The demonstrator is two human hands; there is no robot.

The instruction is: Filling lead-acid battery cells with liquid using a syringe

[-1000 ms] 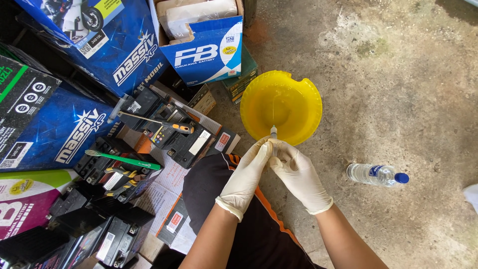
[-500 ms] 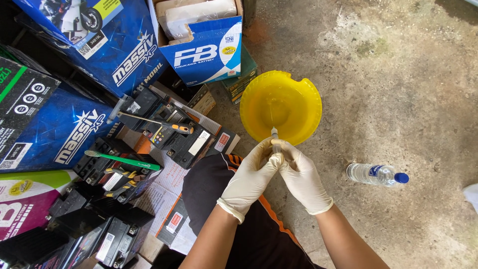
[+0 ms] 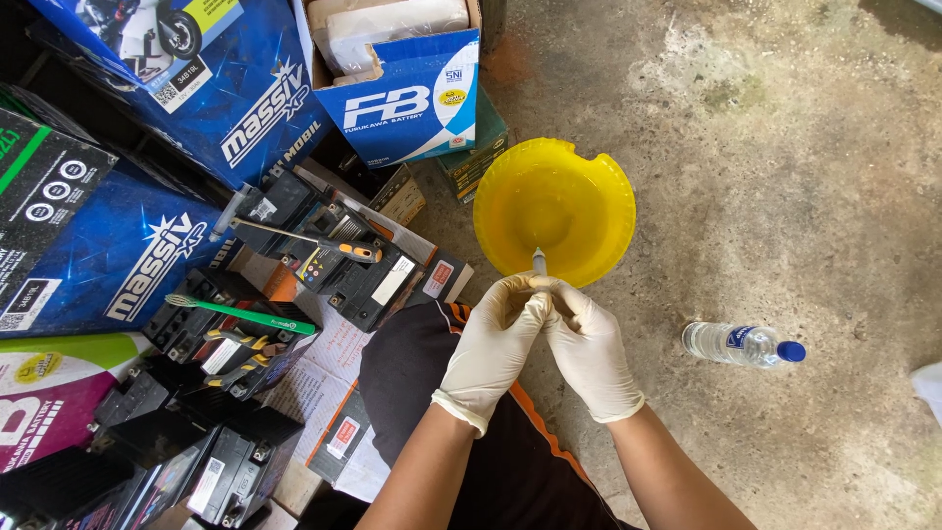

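Both of my hands wear white gloves and meet just in front of a yellow plastic bowl point(image 3: 554, 211) on the concrete floor. My left hand point(image 3: 491, 344) and my right hand point(image 3: 589, 348) together grip a small thin syringe-like tube point(image 3: 539, 262). Its tip sticks up out of my fingers over the bowl's near rim. The bowl seems to hold clear liquid. My knee in dark cloth with an orange stripe point(image 3: 432, 363) is under the hands.
A clear plastic bottle with a blue cap point(image 3: 741, 344) lies on the floor at the right. Several small black batteries point(image 3: 343, 265), a screwdriver point(image 3: 294, 236) and a green toothbrush point(image 3: 235, 312) sit at the left, among blue cardboard boxes point(image 3: 402, 88).
My hands have shifted slightly and closed more tightly around the small tube; it stays over the bowl's near rim.
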